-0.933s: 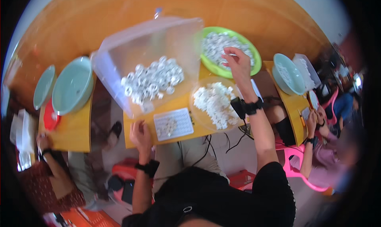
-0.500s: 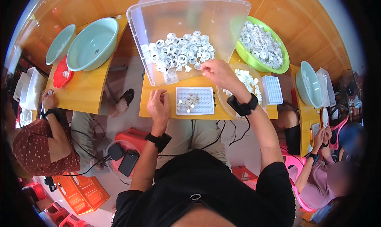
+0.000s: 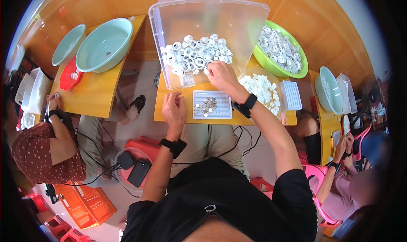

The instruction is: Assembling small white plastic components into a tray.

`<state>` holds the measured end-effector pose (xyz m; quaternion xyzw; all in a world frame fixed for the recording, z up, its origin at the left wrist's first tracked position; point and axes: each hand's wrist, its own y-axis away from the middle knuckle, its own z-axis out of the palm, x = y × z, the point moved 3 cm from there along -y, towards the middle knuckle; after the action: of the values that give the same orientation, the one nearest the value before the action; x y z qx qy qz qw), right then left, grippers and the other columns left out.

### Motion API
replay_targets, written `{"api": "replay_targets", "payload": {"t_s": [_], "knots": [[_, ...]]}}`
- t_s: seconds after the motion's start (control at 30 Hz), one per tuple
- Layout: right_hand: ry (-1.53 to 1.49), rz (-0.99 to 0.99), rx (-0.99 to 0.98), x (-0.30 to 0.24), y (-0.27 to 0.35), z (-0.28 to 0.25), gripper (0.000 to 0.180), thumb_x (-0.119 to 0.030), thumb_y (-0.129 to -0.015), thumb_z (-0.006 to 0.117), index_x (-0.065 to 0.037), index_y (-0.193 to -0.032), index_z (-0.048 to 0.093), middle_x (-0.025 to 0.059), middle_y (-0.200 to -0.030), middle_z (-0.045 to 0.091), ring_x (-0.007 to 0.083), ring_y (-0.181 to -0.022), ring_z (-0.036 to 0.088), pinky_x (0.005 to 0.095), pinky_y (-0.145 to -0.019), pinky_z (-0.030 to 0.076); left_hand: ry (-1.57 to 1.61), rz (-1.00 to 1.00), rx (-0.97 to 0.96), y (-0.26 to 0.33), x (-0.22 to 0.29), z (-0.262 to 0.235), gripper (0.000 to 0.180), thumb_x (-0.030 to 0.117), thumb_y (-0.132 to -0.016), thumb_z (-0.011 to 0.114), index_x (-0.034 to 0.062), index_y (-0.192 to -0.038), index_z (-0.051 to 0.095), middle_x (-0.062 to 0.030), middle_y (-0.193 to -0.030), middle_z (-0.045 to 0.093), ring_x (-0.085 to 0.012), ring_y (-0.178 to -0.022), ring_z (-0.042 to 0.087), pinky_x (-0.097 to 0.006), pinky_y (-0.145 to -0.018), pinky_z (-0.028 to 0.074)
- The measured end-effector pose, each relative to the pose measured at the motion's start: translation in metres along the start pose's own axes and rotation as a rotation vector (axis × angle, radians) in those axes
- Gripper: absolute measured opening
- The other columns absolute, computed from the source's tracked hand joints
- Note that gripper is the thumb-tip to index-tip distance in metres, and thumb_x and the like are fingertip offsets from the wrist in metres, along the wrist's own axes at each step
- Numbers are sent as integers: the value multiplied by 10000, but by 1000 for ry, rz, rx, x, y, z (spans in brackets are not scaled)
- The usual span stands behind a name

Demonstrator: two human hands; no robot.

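My right hand (image 3: 223,76) is at the front lip of a large clear plastic bin (image 3: 203,19), its fingers pinched on a small white plastic part that mostly hides behind them. Inside the bin, tipped toward me, lies a heap of white round plastic parts (image 3: 197,51). My left hand (image 3: 174,111) rests at the table's front edge, palm down, with its fingers loosely bent and slightly apart; I see nothing in it. Between my hands and nearer to me sits a white dimpled tray (image 3: 220,111), with several small round discs (image 3: 207,104) loose on it.
A round clear tray of white bits (image 3: 260,87) lies right of my right forearm, beside another white tray (image 3: 291,95). Behind stands a green basin (image 3: 303,58) full of white parts. Co-workers sit at left and right tables; a teal basin (image 3: 104,47) stands on the left one.
My right hand has moved a little left along the bin's lip and pinched a white part. The whole view has shifted slightly; my left hand stays beside the dimpled tray.
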<state>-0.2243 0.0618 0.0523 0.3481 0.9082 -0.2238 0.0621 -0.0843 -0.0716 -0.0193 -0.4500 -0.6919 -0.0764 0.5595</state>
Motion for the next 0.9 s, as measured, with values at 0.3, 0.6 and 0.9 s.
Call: {"api": "replay_targets", "payload": {"t_s": [0.3, 0.6, 0.9], "knots": [[-101, -304, 110, -78, 74, -66, 102, -21, -709, 598, -36, -786, 534, 88, -720, 480, 247, -610, 557, 342, -512, 447, 626, -361, -153, 9, 17, -27, 199, 66, -834, 597, 1, -1021, 585, -39, -889, 576, -106, -732, 578, -227, -656, 475], [-85, -288, 277, -97, 121, -40, 263, -15, -633, 620, -29, -893, 581, 62, -788, 553, 206, -642, 572, 302, -520, 469, 1256, -626, -626, 50, 55, -23, 342, 79, -875, 563, 20, -1207, 506, -96, -1119, 574, -163, -1047, 549, -308, -881, 486], [-689, 186, 166, -92, 134, -50, 391, -58, -679, 722, -72, -1052, 604, 61, -934, 546, 175, -758, 600, 276, -577, 490, 1436, -675, -685, 58, 46, -20, 325, 148, -872, 592, 27, -1160, 502, -112, -1107, 582, -178, -984, 591, -287, -836, 508]]}}
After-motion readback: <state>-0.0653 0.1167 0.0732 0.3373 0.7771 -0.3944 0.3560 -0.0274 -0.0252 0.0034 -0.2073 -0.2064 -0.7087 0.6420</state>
